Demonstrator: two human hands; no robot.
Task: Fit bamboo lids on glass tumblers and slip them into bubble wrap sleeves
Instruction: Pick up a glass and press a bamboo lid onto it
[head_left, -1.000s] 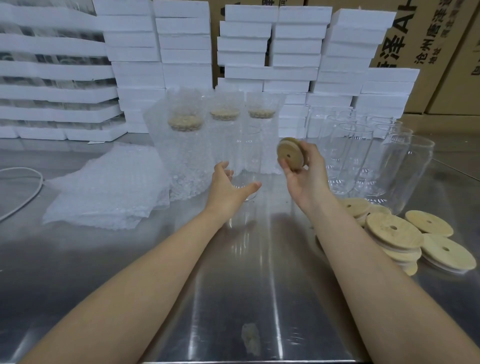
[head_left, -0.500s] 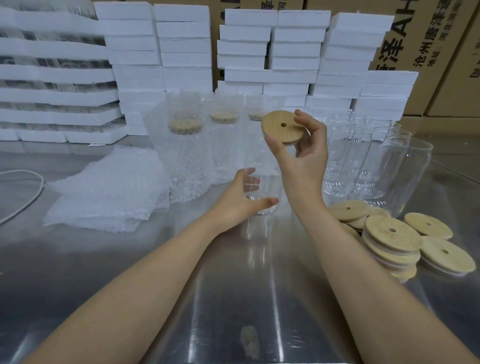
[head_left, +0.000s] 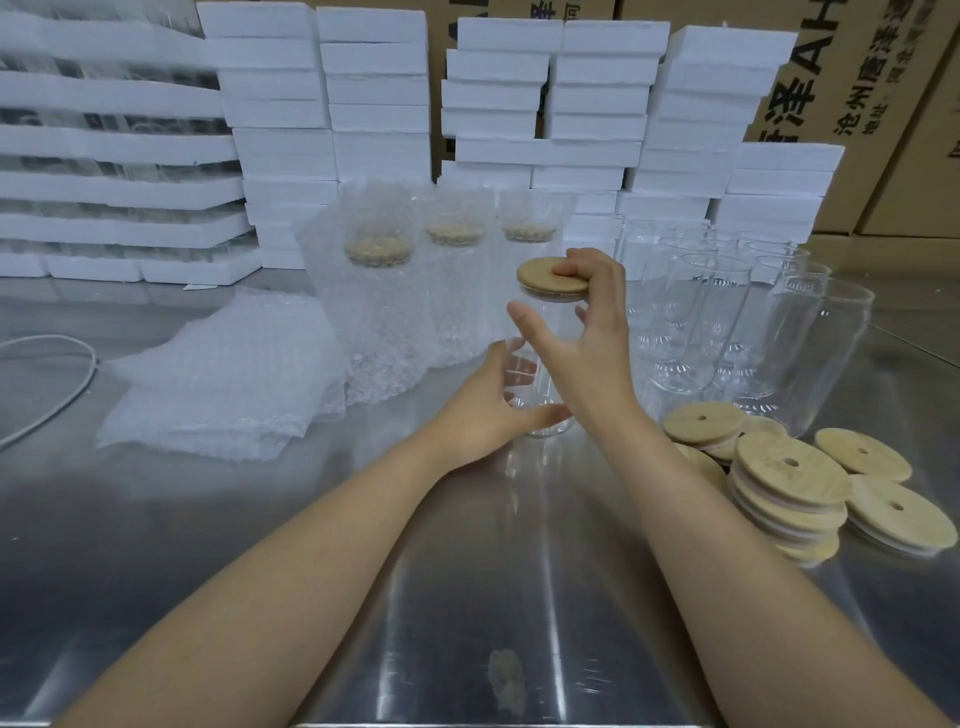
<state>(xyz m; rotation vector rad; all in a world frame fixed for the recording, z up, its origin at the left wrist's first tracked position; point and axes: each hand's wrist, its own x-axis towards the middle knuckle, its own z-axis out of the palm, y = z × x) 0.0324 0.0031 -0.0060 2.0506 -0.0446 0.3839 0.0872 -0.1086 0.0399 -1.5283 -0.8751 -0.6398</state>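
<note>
A clear glass tumbler (head_left: 540, 379) stands upright on the steel table at centre. My left hand (head_left: 488, 415) grips its lower body. My right hand (head_left: 592, 332) holds a round bamboo lid (head_left: 545, 278) flat on the tumbler's mouth, fingers curled over the lid's far edge and thumb stretched out to the left. Three lidded tumblers in bubble wrap sleeves (head_left: 379, 291) stand just behind. A flat pile of empty bubble wrap sleeves (head_left: 228, 379) lies to the left. Loose bamboo lids (head_left: 789, 478) are heaped at the right.
Several bare glass tumblers (head_left: 727, 322) stand at the right rear. White foam boxes (head_left: 374, 104) are stacked along the back, with cardboard cartons (head_left: 852, 93) behind them. A white cable (head_left: 57, 389) curves over the steel table (head_left: 260, 545) at the far left.
My right hand has brought the lid down from the air, turned it flat and set it on the tumbler's mouth. My left hand has kept its grip on the tumbler.
</note>
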